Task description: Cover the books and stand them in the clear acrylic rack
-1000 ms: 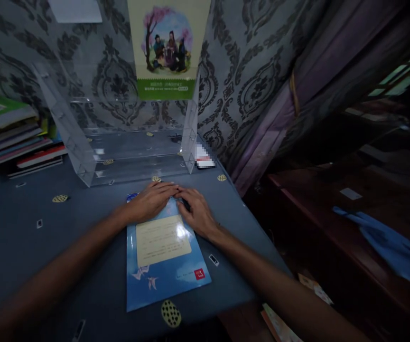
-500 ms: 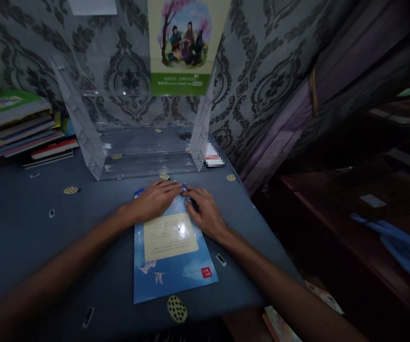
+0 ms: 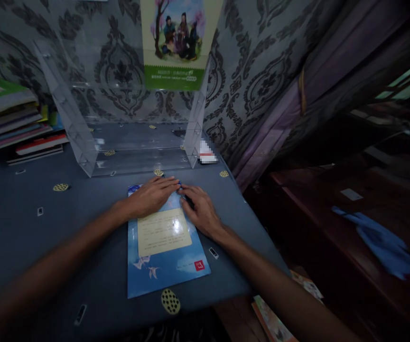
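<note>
Blue book (image 3: 164, 237): flat on table (image 3: 94, 190) nr front edge, before stand (image 3: 71, 114); prob. set there for easy reach.
L hand (image 3: 155, 194): palm down across book's far end, fingers straight, close together; likely keeping cover flat.
R hand (image 3: 202, 210): at far R corner, fingers loosely bent, thumb apart; can't tell if any tip grips the edge. Tips of the 2 hands nearly meet.
Stand: clear plastic, 2 side panels; seems to prop green book (image 3: 180, 76) upright.
Pile (image 3: 9, 118): books stacked flat, far L, presumably saving space.
Table: blue-grey top w/ yellow spotted motifs (image 3: 170, 301).
Room: dim; patterned wall (image 3: 265, 52); purple curtain (image 3: 283, 114) tied back; blue cloth (image 3: 386, 242) at R.
</note>
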A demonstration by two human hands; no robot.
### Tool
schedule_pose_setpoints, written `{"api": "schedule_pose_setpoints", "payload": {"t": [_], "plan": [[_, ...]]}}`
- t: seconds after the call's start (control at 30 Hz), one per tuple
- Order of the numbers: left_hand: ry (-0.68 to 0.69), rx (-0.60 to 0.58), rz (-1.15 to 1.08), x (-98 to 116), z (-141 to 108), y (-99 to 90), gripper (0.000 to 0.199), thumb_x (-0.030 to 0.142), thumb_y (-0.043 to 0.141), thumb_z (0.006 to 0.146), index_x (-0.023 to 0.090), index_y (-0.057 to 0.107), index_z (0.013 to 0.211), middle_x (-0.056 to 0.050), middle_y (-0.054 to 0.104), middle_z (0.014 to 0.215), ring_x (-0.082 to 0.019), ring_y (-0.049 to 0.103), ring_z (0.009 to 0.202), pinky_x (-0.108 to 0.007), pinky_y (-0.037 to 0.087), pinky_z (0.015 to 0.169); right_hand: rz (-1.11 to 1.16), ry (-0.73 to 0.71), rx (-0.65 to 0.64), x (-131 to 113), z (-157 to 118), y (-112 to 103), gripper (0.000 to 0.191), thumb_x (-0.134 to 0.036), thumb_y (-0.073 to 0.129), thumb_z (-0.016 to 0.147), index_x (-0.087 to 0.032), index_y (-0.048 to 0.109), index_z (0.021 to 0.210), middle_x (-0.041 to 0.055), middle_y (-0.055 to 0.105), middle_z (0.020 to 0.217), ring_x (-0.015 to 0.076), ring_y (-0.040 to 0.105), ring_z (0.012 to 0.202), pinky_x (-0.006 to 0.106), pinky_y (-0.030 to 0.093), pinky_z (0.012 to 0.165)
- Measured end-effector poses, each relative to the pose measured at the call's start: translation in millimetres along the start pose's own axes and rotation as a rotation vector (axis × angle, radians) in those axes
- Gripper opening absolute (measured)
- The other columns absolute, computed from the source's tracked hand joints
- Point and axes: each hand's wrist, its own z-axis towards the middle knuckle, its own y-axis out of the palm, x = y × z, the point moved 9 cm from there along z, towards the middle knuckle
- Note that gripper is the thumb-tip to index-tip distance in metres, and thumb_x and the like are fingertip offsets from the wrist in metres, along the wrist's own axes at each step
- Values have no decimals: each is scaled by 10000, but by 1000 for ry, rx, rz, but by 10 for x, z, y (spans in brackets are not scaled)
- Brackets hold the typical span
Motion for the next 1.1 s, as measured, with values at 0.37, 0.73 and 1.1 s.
{"api": "schedule_pose_setpoints", "payload": {"t": [0.37,0.73,1.1], "plan": [[-1,-17,-29,34,44,-2,422,276,321,1047,202,434,1447,-71,464,1535,-182,375,1447,-398,289,1186,7,3,28,0,7,-29,268,-209,514,920,-189,693,1119,129,698,1208,279,616,1161,492,471,1014],[28,-15,-44,83,52,-37,406,273,341,1039,182,463,1414,-87,487,1515,-190,413,1421,-401,309,1182,13,17,55,-8,2,-69,267,-196,523,916,-204,716,1100,106,735,1132,272,648,1086,476,507,969],[43,-26,-62,69,25,8,432,280,320,1044,225,428,1459,-53,455,1543,-180,369,1448,-417,252,1200,11,41,50,-29,-36,-87,307,-185,509,916,-225,740,1114,96,748,1137,264,671,1093,470,513,977]]}}
